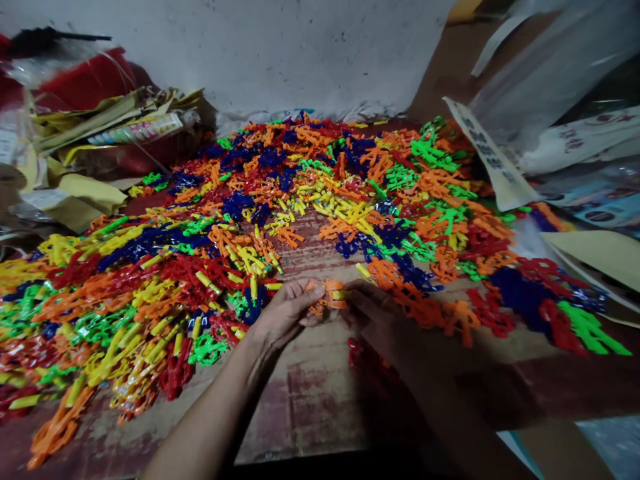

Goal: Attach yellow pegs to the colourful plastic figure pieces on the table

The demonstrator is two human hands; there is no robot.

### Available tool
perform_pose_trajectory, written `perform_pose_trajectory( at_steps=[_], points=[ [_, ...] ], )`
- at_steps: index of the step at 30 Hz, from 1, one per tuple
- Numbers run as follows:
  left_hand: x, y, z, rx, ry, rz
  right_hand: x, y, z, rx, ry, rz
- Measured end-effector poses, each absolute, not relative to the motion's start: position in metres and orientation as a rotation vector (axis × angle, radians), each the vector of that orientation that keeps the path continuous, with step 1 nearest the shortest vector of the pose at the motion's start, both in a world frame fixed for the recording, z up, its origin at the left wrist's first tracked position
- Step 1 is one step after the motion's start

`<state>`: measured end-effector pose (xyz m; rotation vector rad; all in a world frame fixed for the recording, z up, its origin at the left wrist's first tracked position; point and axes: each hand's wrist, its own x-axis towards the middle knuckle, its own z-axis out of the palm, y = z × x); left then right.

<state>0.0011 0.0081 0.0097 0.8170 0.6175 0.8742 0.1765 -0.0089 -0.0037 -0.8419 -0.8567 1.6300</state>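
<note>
Clock centred on the held piece, 12 toward the wall [310, 53].

The orange plastic figure piece [321, 291] was at the centre, held up between both hands over the worktop [310, 393]. The left hand [290, 307] gripped it from 9 o'clock: thumb and fingers closed, parted only by the piece's thickness. The right hand [375, 313], in deep shadow, met it from 3 o'clock, fingertips pinched on a short yellow tube [341, 295] at the piece's right end. Whether the tube was seated in the piece could not be told.

At 9 o'clock lay a wide mixed heap [150, 287] of red, orange, green, yellow and dark-blue pieces, many with yellow tubes. A second heap [425, 187] ran from 1 to 3 o'clock, ending in a bright green piece [593, 327]. Loose yellow tubes [320, 200] were clustered at 12 o'clock. A red piece [373, 363], partly lost in shadow, lay at 5 o'clock, near the right hand. An orange piece [56, 427] jutted out at 8 o'clock.

Crumpled yellow paper [90, 193] was piled at 10 o'clock; a pale strip with dark characters [493, 157] leaned at 2 o'clock.
</note>
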Motion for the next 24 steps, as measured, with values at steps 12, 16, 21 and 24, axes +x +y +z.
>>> perform_pose_trajectory(
  at_steps=[12,16,21,24],
  points=[
    [0.0,0.009,0.013,0.752,0.667,0.767,0.182,-0.026,-0.001,-0.986,-1.364,1.053],
    [-0.001,0.007,0.013,0.846,0.754,0.737,0.184,-0.03,0.004,-1.135,-1.485,1.016],
    [-0.006,0.004,0.019,1.075,0.925,0.76,0.185,-0.031,0.004,-1.225,-1.331,1.211],
    [-0.01,0.003,0.023,1.238,0.968,0.721,0.181,-0.031,0.005,-1.195,-1.246,1.343]
  ],
)
